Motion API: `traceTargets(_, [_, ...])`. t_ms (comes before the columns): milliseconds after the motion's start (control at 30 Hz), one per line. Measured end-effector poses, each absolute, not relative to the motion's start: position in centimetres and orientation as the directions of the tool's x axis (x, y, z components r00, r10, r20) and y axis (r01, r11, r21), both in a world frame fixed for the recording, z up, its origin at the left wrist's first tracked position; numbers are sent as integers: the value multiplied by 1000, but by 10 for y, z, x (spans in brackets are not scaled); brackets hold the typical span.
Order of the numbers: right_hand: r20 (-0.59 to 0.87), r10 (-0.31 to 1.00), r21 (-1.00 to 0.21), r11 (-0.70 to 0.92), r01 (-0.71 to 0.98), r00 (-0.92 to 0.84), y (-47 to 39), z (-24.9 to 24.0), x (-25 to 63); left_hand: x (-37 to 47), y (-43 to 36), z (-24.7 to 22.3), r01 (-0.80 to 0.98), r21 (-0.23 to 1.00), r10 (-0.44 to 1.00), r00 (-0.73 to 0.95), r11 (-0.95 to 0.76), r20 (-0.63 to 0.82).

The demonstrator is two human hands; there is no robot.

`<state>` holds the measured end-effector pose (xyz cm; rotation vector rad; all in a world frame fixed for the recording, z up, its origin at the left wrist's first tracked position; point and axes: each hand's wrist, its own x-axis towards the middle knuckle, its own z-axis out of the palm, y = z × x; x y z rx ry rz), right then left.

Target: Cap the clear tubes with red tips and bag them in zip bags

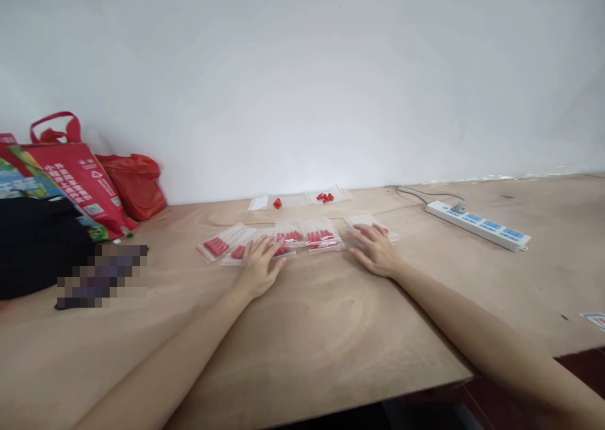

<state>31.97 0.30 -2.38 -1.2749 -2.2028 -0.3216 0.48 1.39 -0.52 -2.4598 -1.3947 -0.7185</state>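
Several clear zip bags with red pieces inside lie in a row on the wooden table, among them a leftmost bag point(216, 246) and a middle bag point(320, 236). My left hand point(260, 267) rests over the bags left of centre, fingers apart, partly covering them. At the right end of the row, my right hand point(377, 251) lies with spread fingers on another bag point(366, 220), hiding most of its contents. Farther back, near the wall, are small red pieces point(324, 197) and a red cluster point(277, 203) on or in clear bags; which one I cannot tell.
A white power strip point(477, 225) with a plugged-in grey cable lies at the right. At the left stand a red printed bag point(80, 178), a red plastic bag point(139, 187) and a black cloth item point(40, 247). The table's front edge point(378, 400) runs below my arms.
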Motion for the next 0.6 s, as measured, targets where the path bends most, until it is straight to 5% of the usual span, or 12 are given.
traceTargets(133, [439,695,-204,695,690,-570,-28,-20,300,-45,-7,-2,768,145,726,500,-624,472])
traceTargets(300, [359,728,-281,681,676,-584,-40,-20,297,-112,-30,-4,841,151,794,409,-519,449])
traceTargets(433, [341,740,-311,671,673,-580,-37,-20,298,-165,-41,3,946,30,789,251,-322,561])
traceTargets(600, [316,750,-337,661,671,-581,-35,-17,298,-231,-49,19,976,-160,782,-15,146,623])
